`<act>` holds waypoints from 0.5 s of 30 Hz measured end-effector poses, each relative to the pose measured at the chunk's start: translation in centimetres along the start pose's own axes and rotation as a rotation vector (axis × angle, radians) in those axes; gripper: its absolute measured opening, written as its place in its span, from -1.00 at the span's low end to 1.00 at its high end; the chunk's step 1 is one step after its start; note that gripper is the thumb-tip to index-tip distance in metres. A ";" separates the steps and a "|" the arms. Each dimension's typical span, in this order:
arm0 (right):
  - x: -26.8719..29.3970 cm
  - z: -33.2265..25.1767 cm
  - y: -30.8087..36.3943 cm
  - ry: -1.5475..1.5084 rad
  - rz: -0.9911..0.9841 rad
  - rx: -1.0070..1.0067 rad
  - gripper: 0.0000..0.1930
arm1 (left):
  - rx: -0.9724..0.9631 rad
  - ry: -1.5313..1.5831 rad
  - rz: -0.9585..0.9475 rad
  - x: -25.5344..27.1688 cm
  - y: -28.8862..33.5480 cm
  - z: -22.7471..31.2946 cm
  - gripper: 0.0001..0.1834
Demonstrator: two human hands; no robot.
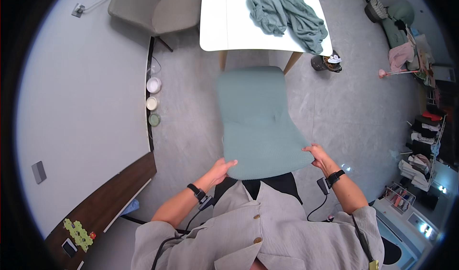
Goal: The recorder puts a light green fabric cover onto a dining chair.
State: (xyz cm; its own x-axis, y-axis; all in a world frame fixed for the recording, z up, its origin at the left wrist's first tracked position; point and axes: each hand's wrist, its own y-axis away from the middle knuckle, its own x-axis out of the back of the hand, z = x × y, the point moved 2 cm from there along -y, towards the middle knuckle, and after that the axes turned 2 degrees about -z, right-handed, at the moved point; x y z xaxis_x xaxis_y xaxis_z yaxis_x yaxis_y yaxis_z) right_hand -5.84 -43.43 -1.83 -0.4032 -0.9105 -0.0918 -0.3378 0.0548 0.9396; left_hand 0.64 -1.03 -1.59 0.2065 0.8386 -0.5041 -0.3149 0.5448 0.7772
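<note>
I hold a flat, folded teal cloth (258,122) out in front of my chest, spread between both hands. My left hand (221,168) grips its near left corner and my right hand (319,156) grips its near right corner. The cloth's far edge reaches toward a white table (224,21). On that table lies a second, crumpled teal cloth (287,16), well beyond both hands. Each wrist wears a black band with a cable.
A grey upholstered chair (153,7) stands left of the table. Three small round bowls (153,102) sit on the floor by the wall. A dark bin (325,62) stands right of the table legs. Racks with clothes (420,141) line the right side.
</note>
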 end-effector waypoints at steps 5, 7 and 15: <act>2.3 2.5 3.0 -0.002 -0.019 0.019 -0.53 | 0.208 -0.103 -0.078 -3.0 1.9 0.3 -0.42; 2.3 1.9 2.9 0.028 0.048 0.035 -0.52 | 0.195 -0.219 -0.005 -3.3 1.7 2.8 -0.46; 4.7 2.7 0.1 0.199 0.169 0.017 -0.44 | 0.022 -0.305 0.068 5.7 5.0 7.9 -0.65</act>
State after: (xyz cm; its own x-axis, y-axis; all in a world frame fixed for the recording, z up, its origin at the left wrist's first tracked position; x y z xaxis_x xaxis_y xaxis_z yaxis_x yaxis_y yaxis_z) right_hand -10.04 -46.60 -3.02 -0.2803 -0.9505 0.1339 -0.2951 0.2181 0.9303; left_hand 7.54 6.51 2.41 0.4550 0.8323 -0.3166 -0.3186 0.4842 0.8149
